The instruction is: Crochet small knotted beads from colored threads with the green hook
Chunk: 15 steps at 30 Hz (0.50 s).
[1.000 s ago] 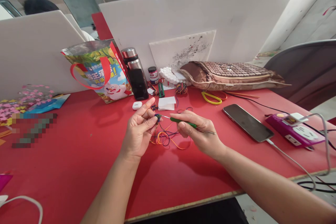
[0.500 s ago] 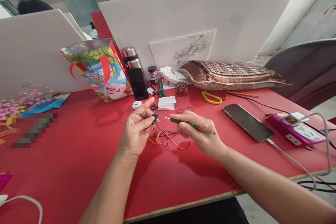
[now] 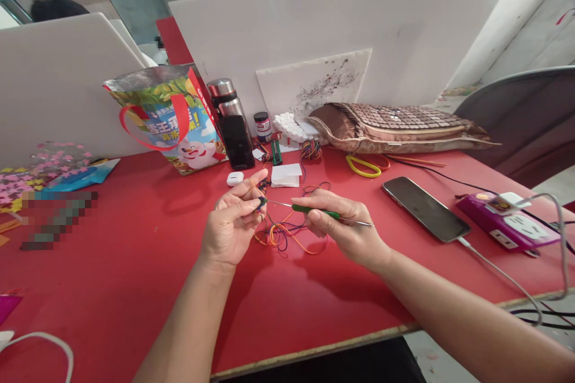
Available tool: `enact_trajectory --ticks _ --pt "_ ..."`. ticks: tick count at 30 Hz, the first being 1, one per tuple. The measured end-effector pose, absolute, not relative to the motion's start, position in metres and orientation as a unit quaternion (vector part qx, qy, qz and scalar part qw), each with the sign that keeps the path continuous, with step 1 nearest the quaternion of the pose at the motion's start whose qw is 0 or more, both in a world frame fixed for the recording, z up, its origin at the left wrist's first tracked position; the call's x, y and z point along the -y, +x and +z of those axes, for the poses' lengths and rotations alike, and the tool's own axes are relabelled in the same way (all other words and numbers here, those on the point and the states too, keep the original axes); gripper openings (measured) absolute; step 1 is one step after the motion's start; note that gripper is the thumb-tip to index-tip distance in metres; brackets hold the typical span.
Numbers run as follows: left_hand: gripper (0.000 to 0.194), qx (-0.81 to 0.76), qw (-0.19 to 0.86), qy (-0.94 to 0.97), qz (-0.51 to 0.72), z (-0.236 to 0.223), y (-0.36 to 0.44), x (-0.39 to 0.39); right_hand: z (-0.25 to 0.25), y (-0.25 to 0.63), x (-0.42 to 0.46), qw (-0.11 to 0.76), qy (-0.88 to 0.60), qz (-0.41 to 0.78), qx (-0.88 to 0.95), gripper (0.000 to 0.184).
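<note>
Between the thumb and fingers of my left hand (image 3: 234, 219) is a small dark piece of crochet work (image 3: 262, 202). An orange strand runs over the raised index finger of that hand. My right hand (image 3: 344, 224) grips the green handle of a crochet hook (image 3: 317, 212). The hook's thin metal shaft points left, its tip at or very near the dark piece; whether it sits inside a stitch I cannot tell. Below and between the hands, loose orange, purple and pink cord (image 3: 281, 232) lies in loops on the red table (image 3: 171, 293).
Behind the hands are a folded white paper (image 3: 286, 176), a white earbud case (image 3: 235, 179), a ball of multicoloured cord (image 3: 311, 149) and yellow-handled scissors (image 3: 363, 166). A charging phone (image 3: 424, 209) and purple power strip (image 3: 507, 224) lie right. A printed bag (image 3: 168, 125) stands back left.
My left hand has tilted slightly, with the dark piece a little further left and lower. The hook has stayed almost in place, and more of its shaft's tip end shows.
</note>
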State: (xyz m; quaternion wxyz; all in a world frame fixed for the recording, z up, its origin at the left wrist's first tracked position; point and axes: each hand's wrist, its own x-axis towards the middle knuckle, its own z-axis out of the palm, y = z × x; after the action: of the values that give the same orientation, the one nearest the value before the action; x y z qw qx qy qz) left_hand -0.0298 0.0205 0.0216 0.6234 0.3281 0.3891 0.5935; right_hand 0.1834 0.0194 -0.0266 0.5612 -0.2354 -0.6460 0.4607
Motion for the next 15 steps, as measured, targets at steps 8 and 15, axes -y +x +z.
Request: enact_trajectory --ticks 8,15 --pt "0.047 -0.39 0.658 0.31 0.565 0.0242 -0.0303 -0.0201 -0.027 0.1862 -0.0203 0.557 -0.212 0.48 0.644 0.022" --pt "0.049 -0.381 0.689 0.294 0.543 0.0209 -0.0347 -0.0222 -0.0259 0.188 -0.0222 0.546 -0.214 0.488 0.646 0.026"
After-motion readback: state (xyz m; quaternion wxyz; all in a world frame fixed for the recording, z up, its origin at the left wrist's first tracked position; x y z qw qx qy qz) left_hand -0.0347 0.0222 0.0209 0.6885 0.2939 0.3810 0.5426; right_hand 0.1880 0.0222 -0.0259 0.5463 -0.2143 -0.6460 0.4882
